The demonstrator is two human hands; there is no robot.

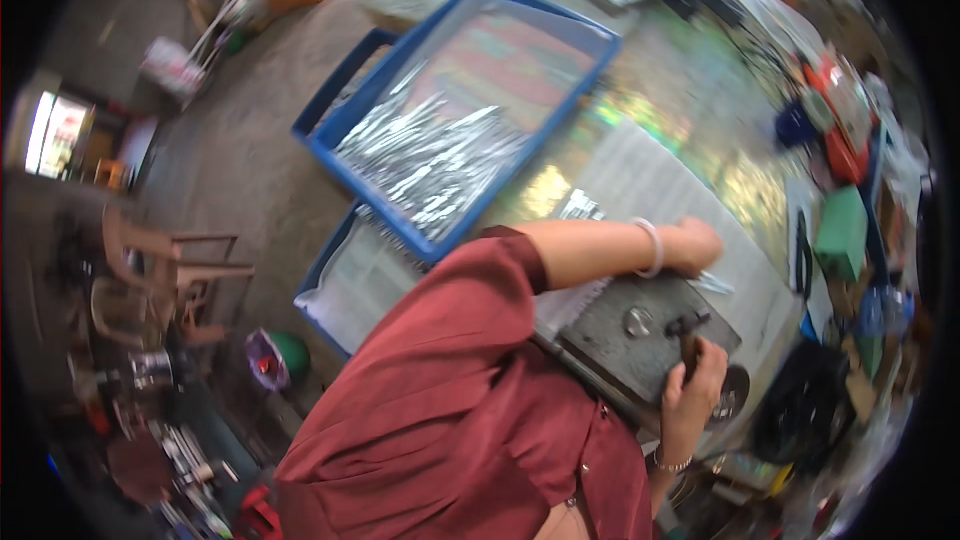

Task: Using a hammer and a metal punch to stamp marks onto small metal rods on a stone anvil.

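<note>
With my right hand (pixel 695 380) clenched on the press handle (pixel 688 335) above the grey press block (pixel 640 335), my left hand (pixel 697 245) closed beyond it feeds a silver strip (pixel 715 283), so I judge pressing comes next.

Grey concrete floor (pixel 240 150), pink plastic chairs (pixel 165 270), cluttered foil-covered table (pixel 690 100).

Blue tray (pixel 560 130) holding shiny silver strips (pixel 430 160), tilted on bench. Second blue tray (pixel 325 285) below it. Green box (pixel 842 230) at right, amid clutter too blurred to identify. Brown plastic chairs (pixel 170 275) left, on floor.
</note>
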